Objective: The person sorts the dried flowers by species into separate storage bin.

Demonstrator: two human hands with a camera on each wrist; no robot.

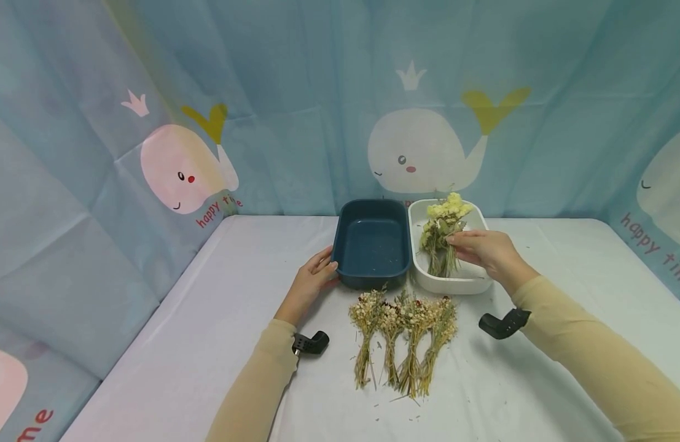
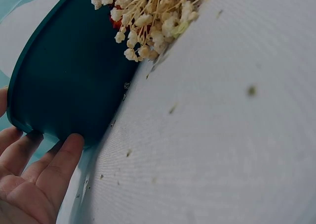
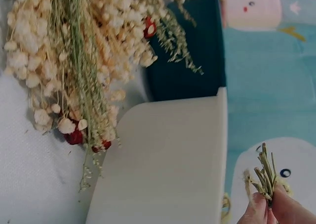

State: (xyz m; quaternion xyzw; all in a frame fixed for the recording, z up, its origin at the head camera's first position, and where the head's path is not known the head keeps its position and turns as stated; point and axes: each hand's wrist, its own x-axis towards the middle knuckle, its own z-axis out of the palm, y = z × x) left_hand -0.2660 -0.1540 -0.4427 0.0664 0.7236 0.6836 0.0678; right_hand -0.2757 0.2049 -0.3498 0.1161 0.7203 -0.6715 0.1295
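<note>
My right hand (image 1: 486, 250) pinches the stems of a dried flower bunch (image 1: 452, 206) with yellow heads, over the white bin (image 1: 453, 286). In the right wrist view, cut ends of the stems (image 3: 266, 172) stick out past the thumb and fingertips. More greenish dried stems (image 1: 432, 245) show inside this bin beside the held bunch. My left hand (image 1: 312, 281) touches the left outer wall of the dark blue bin (image 1: 373, 242); in the left wrist view its extended fingertips (image 2: 69, 150) lie against that wall near the corner.
Several cream dried flower bunches (image 1: 414, 316) with dark red bits lie in a row on the white table (image 1: 251, 294), just in front of the bins. Stem crumbs (image 1: 397, 399) are scattered there. A whale-print curtain (image 1: 295, 123) hangs behind.
</note>
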